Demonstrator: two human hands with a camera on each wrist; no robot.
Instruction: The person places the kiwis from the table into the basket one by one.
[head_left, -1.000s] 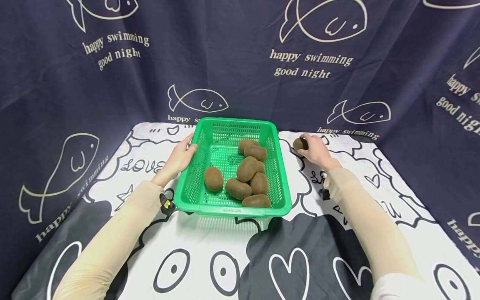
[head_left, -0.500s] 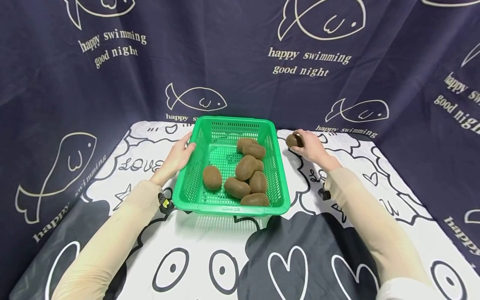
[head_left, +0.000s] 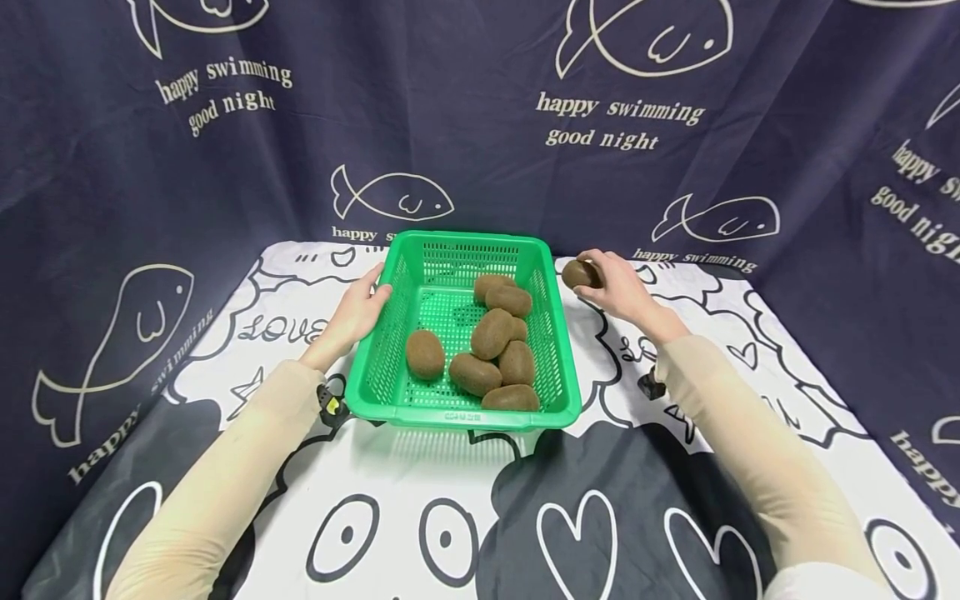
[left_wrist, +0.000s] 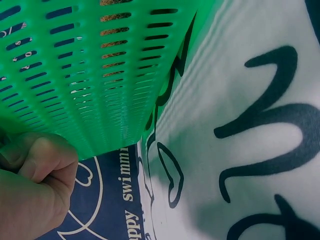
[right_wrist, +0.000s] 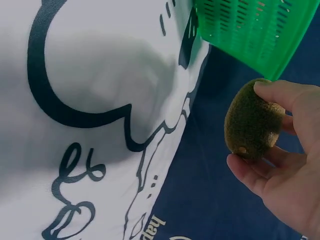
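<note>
In the head view, my right hand (head_left: 618, 285) holds a brown kiwi (head_left: 579, 274) just outside the right rim of a green plastic basket (head_left: 465, 417). Seen from the right wrist, thumb and fingers of the hand (right_wrist: 295, 160) pinch the fuzzy kiwi (right_wrist: 250, 120) at its two ends, with the basket (right_wrist: 250, 30) close beyond. On the opposite side my left hand (head_left: 358, 312) grips the basket's left rim; the left wrist view shows its curled fingers (left_wrist: 47, 160) at the basket's slotted wall (left_wrist: 115, 85). Several kiwis (head_left: 476, 375) lie inside the basket, mostly toward its right.
A patterned black-and-white cloth (head_left: 405, 492) covers the table under the basket. Behind and at the sides hangs a dark blue curtain (head_left: 480, 125) with fish drawings and lettering. Small dark devices (head_left: 651, 383) sit at the wrists.
My right hand has moved left and slightly up with the kiwi, closer to the basket's right rim. The left hand and the kiwis inside the basket stay in place.
</note>
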